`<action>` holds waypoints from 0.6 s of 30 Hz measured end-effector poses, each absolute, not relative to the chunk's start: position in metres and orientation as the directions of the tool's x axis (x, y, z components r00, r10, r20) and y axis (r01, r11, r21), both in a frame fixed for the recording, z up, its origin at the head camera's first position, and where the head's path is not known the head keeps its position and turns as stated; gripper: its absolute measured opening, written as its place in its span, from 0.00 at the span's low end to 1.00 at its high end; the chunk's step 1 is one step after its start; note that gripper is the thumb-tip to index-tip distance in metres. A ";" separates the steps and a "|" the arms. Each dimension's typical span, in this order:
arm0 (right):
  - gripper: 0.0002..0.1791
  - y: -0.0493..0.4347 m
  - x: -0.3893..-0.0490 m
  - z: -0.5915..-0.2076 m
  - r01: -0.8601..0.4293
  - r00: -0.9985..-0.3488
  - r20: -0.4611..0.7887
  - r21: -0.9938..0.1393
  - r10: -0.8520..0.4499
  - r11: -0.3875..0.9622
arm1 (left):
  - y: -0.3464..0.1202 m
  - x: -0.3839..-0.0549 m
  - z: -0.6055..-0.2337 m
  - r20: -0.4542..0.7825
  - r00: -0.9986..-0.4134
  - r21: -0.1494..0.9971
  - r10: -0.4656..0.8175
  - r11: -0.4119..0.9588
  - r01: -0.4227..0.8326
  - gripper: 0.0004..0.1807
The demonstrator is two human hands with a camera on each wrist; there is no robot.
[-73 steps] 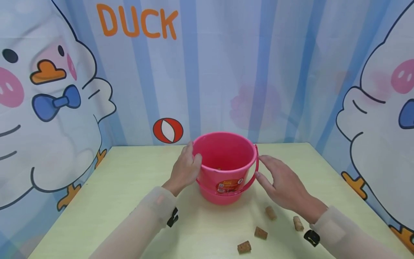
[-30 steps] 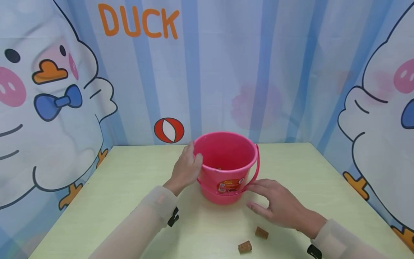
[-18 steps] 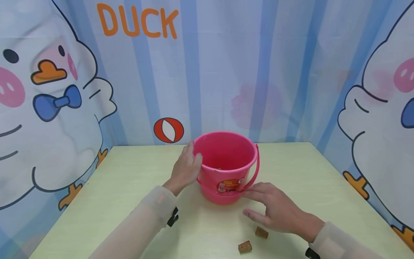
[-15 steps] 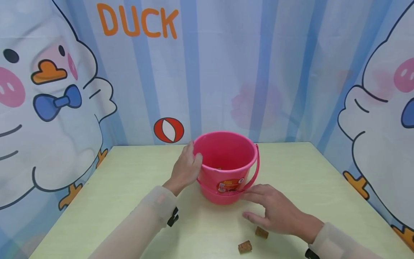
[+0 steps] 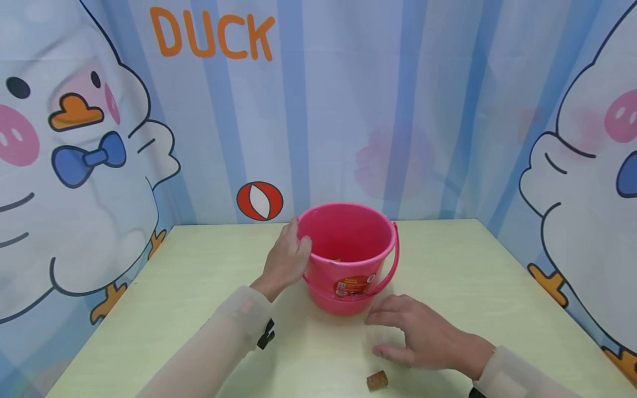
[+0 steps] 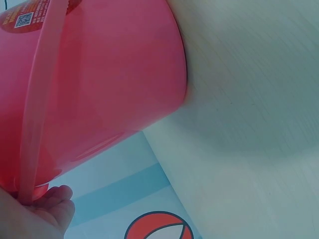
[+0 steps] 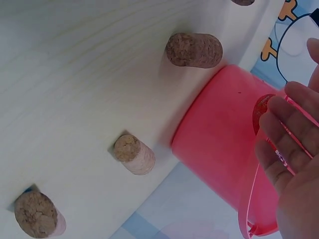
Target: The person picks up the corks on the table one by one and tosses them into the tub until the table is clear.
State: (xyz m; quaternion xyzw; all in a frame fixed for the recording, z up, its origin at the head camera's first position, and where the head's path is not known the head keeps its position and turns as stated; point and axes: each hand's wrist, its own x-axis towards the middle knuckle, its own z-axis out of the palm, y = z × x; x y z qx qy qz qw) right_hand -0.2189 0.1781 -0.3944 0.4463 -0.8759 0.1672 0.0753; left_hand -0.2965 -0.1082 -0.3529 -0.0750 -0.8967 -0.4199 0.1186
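Observation:
A pink bucket point(image 5: 323, 279) with a red label stands upright on the table, its handle hanging down the front. At its left rim my left hand point(image 5: 285, 257) grips the edge; in the left wrist view, the curled fingers point(image 6: 59, 199) show beside the handle. My right hand point(image 5: 425, 337) hovers in front and to the right of the bucket, fingers apart and loosely bent, with nothing seen in it. One cork point(image 5: 377, 380) lies near the hand. In the right wrist view are more corks point(image 7: 194, 50), mostly hidden under the hand in the head view. Something small and brown point(image 5: 337, 260) shows inside the bucket.
The pale yellow table point(image 5: 219, 249) reaches back to a blue striped curtain point(image 5: 338, 110) printed with ducks. In the right wrist view, another cork point(image 7: 36, 214) lies farther from the bucket, and one point(image 7: 134, 154) stands closer to it.
My right hand has come down from beside the bucket's right rim toward the person, now covering corks that showed before in the head view. The left hand and bucket stay in place.

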 end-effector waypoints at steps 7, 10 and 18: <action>0.20 0.176 -0.219 -0.396 -0.828 -0.551 0.203 -0.254 -0.809 0.500 | -0.108 -0.297 -0.353 0.276 -0.960 0.735 0.033 0.636 0.234 0.40; 0.18 0.174 -0.219 -0.396 -0.816 -0.555 0.153 -0.291 -0.818 0.499 | -0.108 -0.297 -0.354 0.277 -0.960 0.739 0.034 0.631 0.236 0.40; 0.19 0.170 -0.220 -0.398 -0.775 -0.559 0.051 -0.387 -0.828 0.500 | -0.108 -0.297 -0.354 0.285 -0.958 0.737 0.038 0.631 0.244 0.39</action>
